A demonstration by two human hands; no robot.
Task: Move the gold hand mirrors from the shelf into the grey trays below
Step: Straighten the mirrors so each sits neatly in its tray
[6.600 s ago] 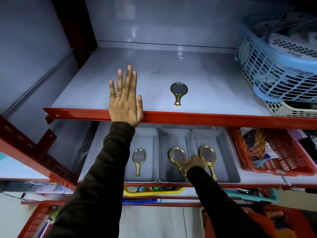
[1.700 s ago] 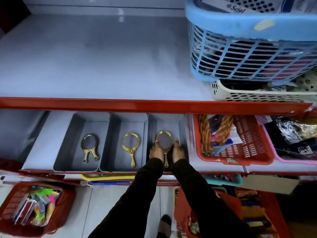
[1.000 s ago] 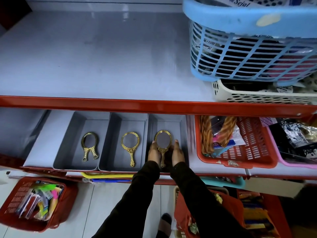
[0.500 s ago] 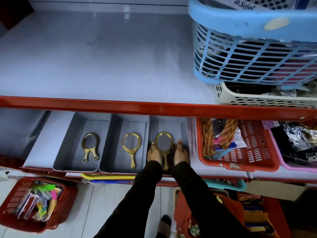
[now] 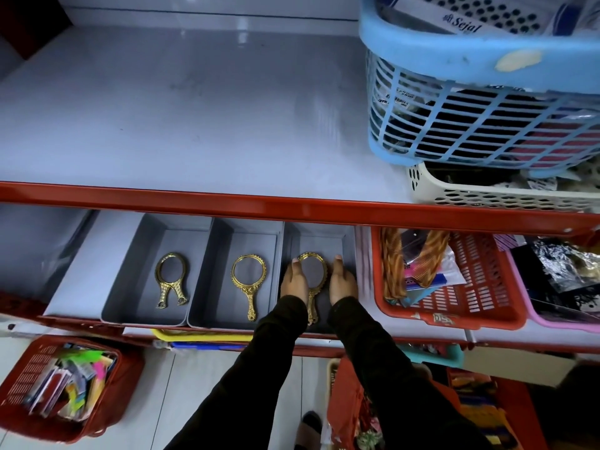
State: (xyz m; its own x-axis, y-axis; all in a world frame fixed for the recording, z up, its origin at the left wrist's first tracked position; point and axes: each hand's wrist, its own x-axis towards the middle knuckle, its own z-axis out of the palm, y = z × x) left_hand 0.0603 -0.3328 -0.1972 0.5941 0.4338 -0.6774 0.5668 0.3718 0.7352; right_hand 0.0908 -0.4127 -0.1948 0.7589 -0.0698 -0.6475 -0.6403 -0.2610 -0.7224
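Your left hand [image 5: 293,280] and right hand [image 5: 342,279] are lying flat in the right grey tray [image 5: 349,241], fingers straight, one at each side of a gold mirror [image 5: 312,280]. They are flanking it, not pinching. Two crossed mirrors [image 5: 171,279] are resting in the left tray [image 5: 143,241], one mirror [image 5: 248,280] in the middle tray [image 5: 220,241]. Above, the shelf [image 5: 194,118] is carrying a blue basket [image 5: 470,118].

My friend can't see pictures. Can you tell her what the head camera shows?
Two hands, left hand and right hand, rest either side of a gold hand mirror lying in the rightmost of three grey trays. The other trays hold gold mirrors too, under a red-edged shelf.
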